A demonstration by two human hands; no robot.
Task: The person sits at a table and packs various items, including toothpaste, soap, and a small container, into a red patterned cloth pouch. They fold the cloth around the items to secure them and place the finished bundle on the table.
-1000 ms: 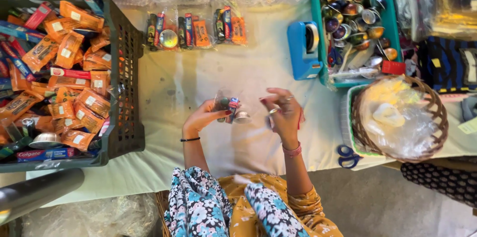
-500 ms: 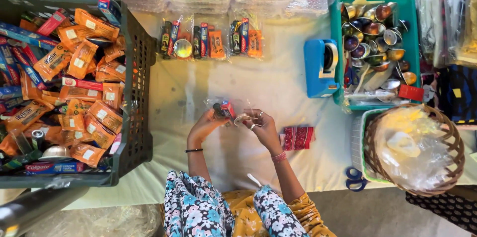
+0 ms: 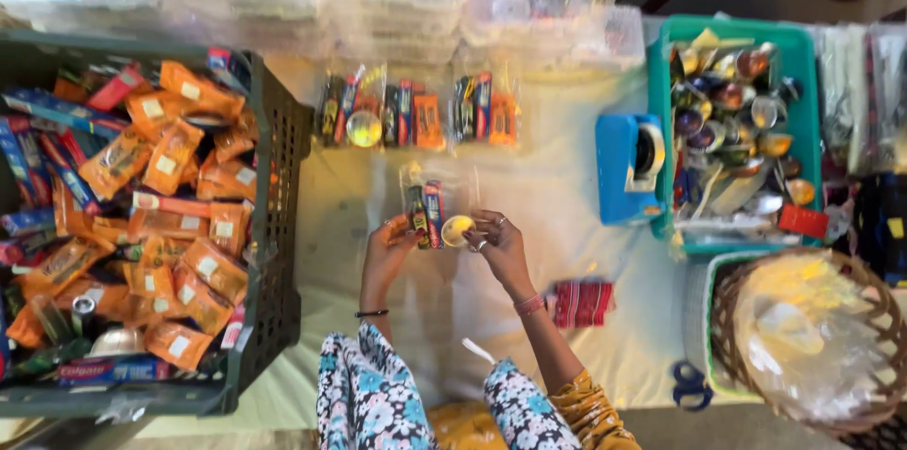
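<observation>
Bag [image 3: 430, 209], a clear plastic one holding small packets and tubes, is held up over the middle of the white table [image 3: 539, 195], between both hands. Left hand [image 3: 389, 250] has its fingers closed on the bag's lower left edge. Right hand [image 3: 495, 240] has its fingers curled round a small yellow round tin [image 3: 456, 230] at the bag's lower right corner, touching the bag. Beyond the bag, three filled bags [image 3: 420, 115] lie in a row on the table. Left of the hands stands a dark crate [image 3: 274, 223] full of orange packets. To the right sit a blue tape dispenser [image 3: 628, 167], a green bin [image 3: 746, 129] of shiny round tins, and a wicker basket [image 3: 812, 337]. Just right of the right wrist lies a red cloth [image 3: 581, 304]; blue scissors [image 3: 692, 386] lie near the table's front edge.
</observation>
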